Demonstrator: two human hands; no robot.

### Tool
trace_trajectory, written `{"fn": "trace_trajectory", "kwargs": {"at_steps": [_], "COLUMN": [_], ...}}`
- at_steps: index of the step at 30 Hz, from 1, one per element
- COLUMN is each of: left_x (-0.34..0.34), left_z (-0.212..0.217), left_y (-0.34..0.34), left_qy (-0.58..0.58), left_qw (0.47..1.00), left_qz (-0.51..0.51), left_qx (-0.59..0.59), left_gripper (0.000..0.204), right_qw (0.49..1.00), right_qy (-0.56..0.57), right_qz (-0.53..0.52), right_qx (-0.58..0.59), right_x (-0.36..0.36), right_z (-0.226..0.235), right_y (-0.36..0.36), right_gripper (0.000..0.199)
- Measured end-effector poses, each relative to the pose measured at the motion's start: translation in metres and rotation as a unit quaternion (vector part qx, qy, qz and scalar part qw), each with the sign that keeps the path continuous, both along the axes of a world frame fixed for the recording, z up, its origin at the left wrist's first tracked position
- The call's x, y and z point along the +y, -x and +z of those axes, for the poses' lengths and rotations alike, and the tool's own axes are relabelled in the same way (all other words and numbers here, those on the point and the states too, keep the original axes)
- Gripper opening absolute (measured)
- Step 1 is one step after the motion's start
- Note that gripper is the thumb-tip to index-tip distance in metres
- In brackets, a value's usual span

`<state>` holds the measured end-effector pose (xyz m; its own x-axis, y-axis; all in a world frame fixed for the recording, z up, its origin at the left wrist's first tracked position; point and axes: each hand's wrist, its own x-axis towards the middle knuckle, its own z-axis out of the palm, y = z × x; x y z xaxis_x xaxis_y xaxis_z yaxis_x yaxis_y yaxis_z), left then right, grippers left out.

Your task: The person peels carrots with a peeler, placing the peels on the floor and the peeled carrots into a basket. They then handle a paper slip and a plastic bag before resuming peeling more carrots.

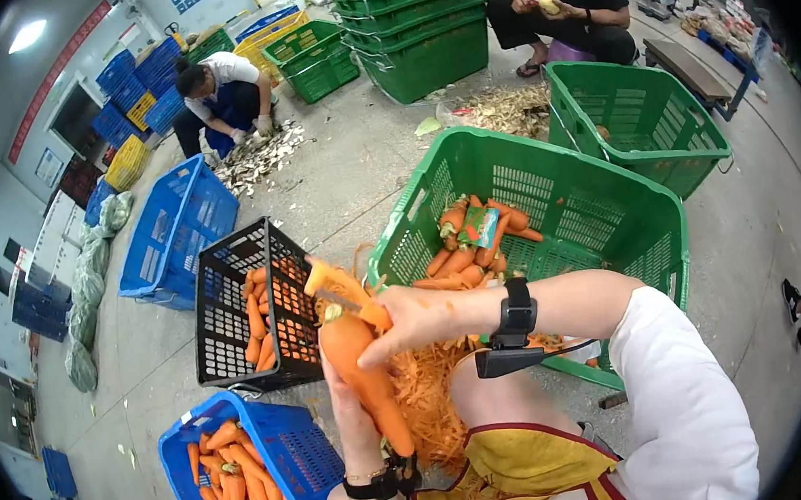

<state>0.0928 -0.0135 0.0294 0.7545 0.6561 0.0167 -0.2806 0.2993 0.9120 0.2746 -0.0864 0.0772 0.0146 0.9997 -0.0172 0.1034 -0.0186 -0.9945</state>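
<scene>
My left hand (346, 409) is wrapped round a large carrot (365, 367), held at a slant with its stem end up and away from me. Over the carrot's upper end, my right hand (413, 316) grips an orange peeler (329, 277), with my thumb resting against the carrot. Part of the peeler is hidden by my fingers. Below my hands lies a heap of carrot peelings (432, 395). A blue crate (303, 439) of carrots stands at the near left. Beyond it, a black crate (267, 247) also has carrots in it.
At my right, a large green crate (606, 199) holds carrots and a small colourful packet (479, 227). Behind it stand another green crate (641, 167) and stacked green crates (421, 43). A blue crate (171, 237) sits at the left. Two people work on the floor ahead, beside scraps.
</scene>
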Motion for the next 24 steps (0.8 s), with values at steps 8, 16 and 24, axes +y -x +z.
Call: {"fn": "trace_trajectory", "kwargs": {"at_steps": [8,16,24], "left_x": [0.026,0.027,0.039], "left_z": [0.003,-0.002,-0.004], "left_y": [0.028,0.050,0.053], "left_qy": [0.335,0.405,0.391], "left_qw": [0.926,0.901,0.912], "left_qz": [0.104,0.012,0.041], "left_qx": [-0.142,-0.153,-0.114], "left_gripper": [0.045,0.048,0.048], "right_qw": [0.926,0.850,0.867], "right_qy": [-0.155,-0.241,-0.232], "right_qz": [-0.050,0.008,0.108], "right_qx": [-0.340,-0.469,-0.427], "right_x": [-0.005,0.023,0.006], "right_z": [-0.030,-0.019,-0.002], "right_y": [0.034,0.049,0.069], "right_gripper": [0.026,0.015,0.015]}}
